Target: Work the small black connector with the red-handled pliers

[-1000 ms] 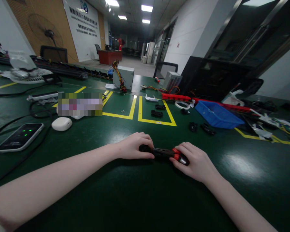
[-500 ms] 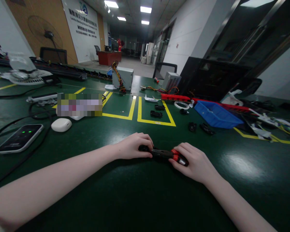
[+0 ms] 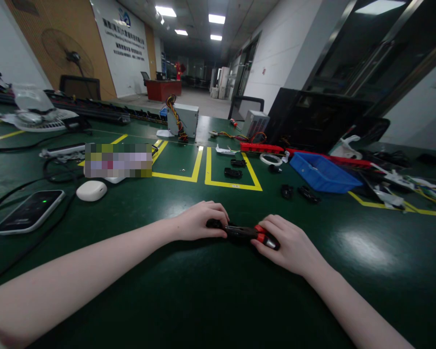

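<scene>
Just above the green table, my right hand (image 3: 288, 242) is closed round the red and black handles of a pair of pliers (image 3: 263, 236), whose dark jaws point left. My left hand (image 3: 201, 222) pinches a small black piece (image 3: 214, 223) between thumb and fingers. That piece meets the jaws of the pliers; its exact kind is hard to make out because it is dark and partly covered by my fingers. Two similar black bundles, one nearer (image 3: 233, 173) and one farther (image 3: 238, 163), lie inside a yellow taped square. Two more black bundles (image 3: 287, 191) (image 3: 308, 194) rest to the right.
A blue plastic bin (image 3: 323, 174) stands at the right. Farther back are two metal power supply boxes (image 3: 185, 120) (image 3: 256, 123) with wires. At the left lie a phone-like device (image 3: 31, 211), a white rounded case (image 3: 91, 191) and black cables (image 3: 36, 245).
The view has shifted slightly. Both hands keep their grip on the pliers and the black piece, with little visible movement between them.
</scene>
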Tool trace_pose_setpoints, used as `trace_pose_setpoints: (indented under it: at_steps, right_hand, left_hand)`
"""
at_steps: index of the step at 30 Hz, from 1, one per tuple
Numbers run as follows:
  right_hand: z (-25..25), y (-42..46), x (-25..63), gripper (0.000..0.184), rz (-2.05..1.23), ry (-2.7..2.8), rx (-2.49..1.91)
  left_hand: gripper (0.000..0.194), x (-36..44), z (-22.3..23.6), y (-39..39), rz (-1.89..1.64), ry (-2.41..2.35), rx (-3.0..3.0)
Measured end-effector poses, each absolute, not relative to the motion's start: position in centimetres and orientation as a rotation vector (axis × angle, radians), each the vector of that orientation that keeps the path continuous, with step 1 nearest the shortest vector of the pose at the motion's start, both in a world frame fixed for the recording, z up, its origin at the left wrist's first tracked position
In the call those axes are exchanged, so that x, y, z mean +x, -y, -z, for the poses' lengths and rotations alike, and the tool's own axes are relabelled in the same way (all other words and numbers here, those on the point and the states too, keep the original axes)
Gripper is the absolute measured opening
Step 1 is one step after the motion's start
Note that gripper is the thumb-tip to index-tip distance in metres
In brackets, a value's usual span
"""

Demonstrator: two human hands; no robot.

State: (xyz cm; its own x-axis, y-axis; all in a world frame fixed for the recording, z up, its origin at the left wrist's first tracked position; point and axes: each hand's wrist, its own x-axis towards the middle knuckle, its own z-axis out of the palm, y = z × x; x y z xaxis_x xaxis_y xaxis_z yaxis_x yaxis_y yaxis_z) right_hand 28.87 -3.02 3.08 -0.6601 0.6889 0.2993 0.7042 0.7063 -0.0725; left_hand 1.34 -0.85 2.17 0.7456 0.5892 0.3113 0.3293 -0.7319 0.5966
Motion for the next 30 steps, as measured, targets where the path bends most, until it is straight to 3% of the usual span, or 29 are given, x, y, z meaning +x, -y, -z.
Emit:
trace_pose_setpoints:
  at_steps: [30]
  right_hand:
    - [-3.1, 3.7, 28.2, 0.018, 0.122, 2.643, -1.199]
  left_hand:
    - [0.013, 1.4, -1.8, 0.7, -0.684, -0.709, 2.369]
